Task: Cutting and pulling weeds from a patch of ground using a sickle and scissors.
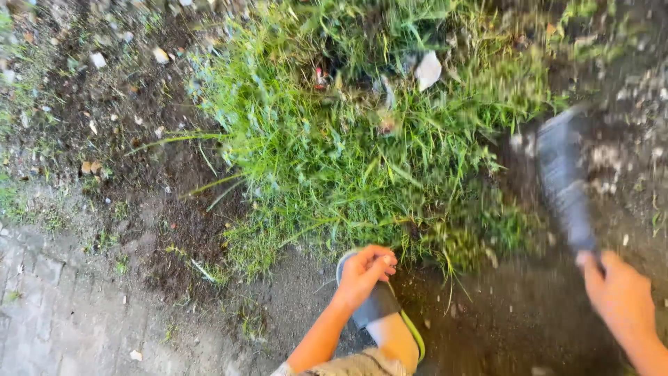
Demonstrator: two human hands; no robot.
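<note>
Grass clump centre; bare soil left; paving lower left; blade right.

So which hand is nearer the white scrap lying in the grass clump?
Left. The left hand grips grass at the clump's near edge, below the white scrap; the right hand holds a blurred tool far right.

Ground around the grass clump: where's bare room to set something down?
Bare dark soil lies left of the grass clump, bordered below by paving. More bare dirt sits between left hand and right hand. The clump itself is crowded, littered.
</note>
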